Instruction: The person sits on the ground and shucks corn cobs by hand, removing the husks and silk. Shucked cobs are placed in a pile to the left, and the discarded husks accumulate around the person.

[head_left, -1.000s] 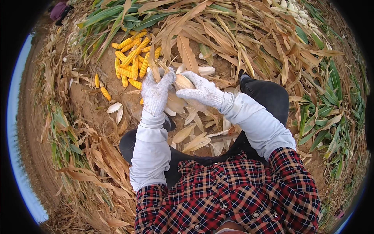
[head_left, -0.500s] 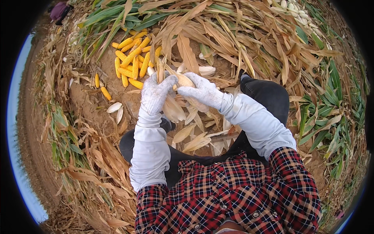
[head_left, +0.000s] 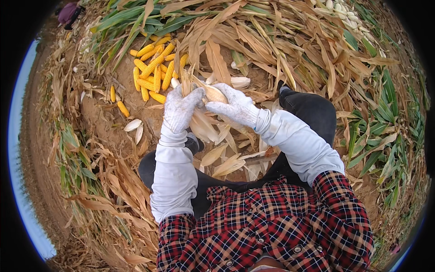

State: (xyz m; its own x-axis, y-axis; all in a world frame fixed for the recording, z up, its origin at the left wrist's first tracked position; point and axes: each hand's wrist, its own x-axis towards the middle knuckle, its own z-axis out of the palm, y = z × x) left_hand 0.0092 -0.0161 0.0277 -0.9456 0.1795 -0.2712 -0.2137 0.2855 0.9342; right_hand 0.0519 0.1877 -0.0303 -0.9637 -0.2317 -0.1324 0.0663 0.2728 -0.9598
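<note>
In the head view, the ear of corn [head_left: 216, 94] is just above the middle, between your gloved hands. Your right hand [head_left: 236, 108] has thumb and fingers curled around its pale husk. Your left hand [head_left: 180, 109] seems to pinch dry husk between thumb and bent fingers; their tips are partly hidden. This ear looks only partly opened: pale wrapping covers the side you see, and I can't tell how much is loose underneath.

The finished part appears to be the heap of bare yellow cobs [head_left: 157, 80] at ten o'clock from your hands, plus two loose cobs [head_left: 123, 108] near nine. Shed husks [head_left: 229, 166] lie toward six, between your knees. What's left is harder to judge: leafy stalks [head_left: 267, 43] spread at one o'clock could hide more ears, and the pale pieces [head_left: 348, 17] at two may be wrapped ears or empty husks.
</note>
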